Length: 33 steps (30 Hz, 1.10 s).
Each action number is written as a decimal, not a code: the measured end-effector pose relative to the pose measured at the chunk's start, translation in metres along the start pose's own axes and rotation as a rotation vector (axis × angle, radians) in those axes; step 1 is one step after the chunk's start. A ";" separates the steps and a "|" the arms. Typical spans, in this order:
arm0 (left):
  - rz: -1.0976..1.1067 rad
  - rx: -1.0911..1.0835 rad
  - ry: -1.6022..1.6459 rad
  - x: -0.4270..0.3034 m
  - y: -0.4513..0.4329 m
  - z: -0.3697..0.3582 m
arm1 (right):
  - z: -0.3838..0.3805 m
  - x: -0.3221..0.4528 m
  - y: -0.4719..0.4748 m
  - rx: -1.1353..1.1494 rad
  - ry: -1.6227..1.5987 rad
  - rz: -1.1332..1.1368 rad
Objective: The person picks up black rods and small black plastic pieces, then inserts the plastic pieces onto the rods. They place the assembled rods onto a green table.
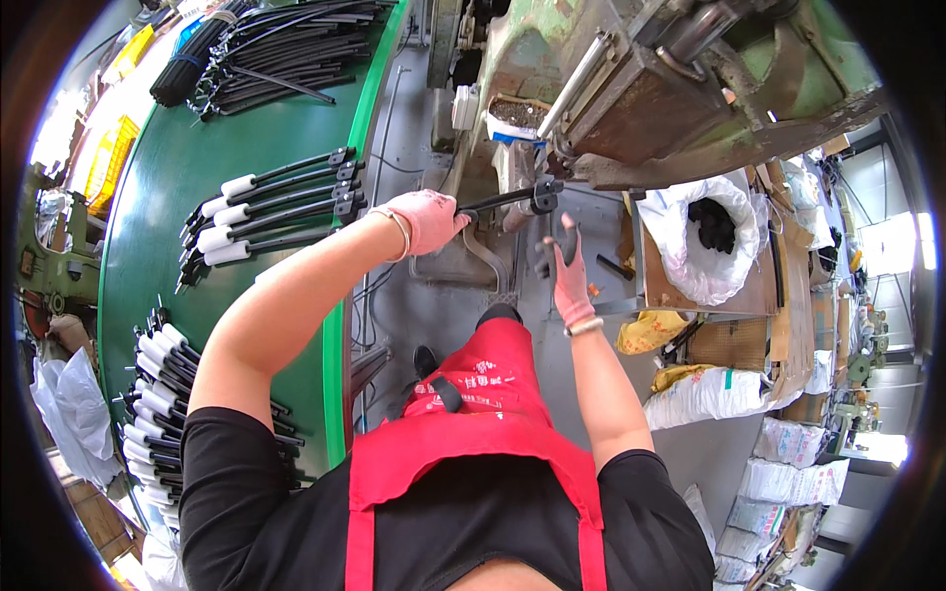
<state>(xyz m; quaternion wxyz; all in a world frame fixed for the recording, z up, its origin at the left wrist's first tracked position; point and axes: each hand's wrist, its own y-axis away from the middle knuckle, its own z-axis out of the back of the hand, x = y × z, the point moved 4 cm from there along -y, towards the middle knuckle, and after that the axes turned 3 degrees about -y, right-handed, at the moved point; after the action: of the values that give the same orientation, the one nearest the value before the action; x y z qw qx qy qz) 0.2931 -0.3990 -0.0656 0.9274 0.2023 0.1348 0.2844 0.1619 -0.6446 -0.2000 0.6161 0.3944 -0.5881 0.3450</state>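
My left hand [430, 221], in a pink work glove, grips a black rod [502, 199] fitted with a black plastic bracket [545, 198] at its far end. That bracket sits close to the tool area of a green press machine [628, 111]; whether it touches the machine I cannot tell. My right hand [567, 273], gloved in pink with dark fingertips, is just below the bracket, its fingers apart and nothing in them. Left of my left hand, several similar black rods with white sleeves [230, 214] and black end brackets lie side by side on a green conveyor belt [295, 133].
A box of small metal parts [519, 114] rests on the machine. To the right, a white sack [698, 240] holds black pieces on a brown surface. More sleeved rods [155, 399] lie at lower left, and bundled black rods [281, 55] at the belt's far end.
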 end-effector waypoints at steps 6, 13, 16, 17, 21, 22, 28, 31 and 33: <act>0.006 -0.056 0.027 0.008 -0.002 -0.010 | 0.050 -0.062 0.073 0.109 0.423 -0.187; -0.070 0.037 -0.183 0.012 -0.008 -0.007 | 0.057 -0.055 0.050 0.167 0.524 -0.180; -0.212 -0.026 -0.378 0.010 -0.007 -0.006 | 0.045 -0.033 0.042 0.231 0.616 -0.097; -0.211 -0.014 -0.370 0.014 -0.011 -0.008 | 0.040 -0.032 0.045 0.244 0.662 -0.074; -0.051 -0.003 -0.171 0.016 -0.016 -0.007 | 0.023 -0.012 0.053 0.261 0.707 -0.043; -0.113 -0.029 -0.246 0.014 -0.005 -0.002 | 0.018 -0.012 0.059 0.270 0.688 -0.059; 0.076 -0.264 0.153 0.010 0.020 0.000 | 0.062 -0.054 0.129 0.110 0.575 -0.233; 0.055 -0.206 0.082 0.041 0.040 -0.048 | 0.115 -0.091 0.172 0.041 0.594 -0.322; 0.154 -0.104 -0.061 0.095 0.049 -0.082 | 0.130 -0.087 0.202 0.003 0.568 -0.431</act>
<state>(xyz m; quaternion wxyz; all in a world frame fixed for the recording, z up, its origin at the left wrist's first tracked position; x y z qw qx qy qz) 0.3162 -0.2821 -0.1289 0.9156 0.1722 0.0758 0.3554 -0.0828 -0.6662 -0.2712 0.8130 0.3987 -0.2961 0.3039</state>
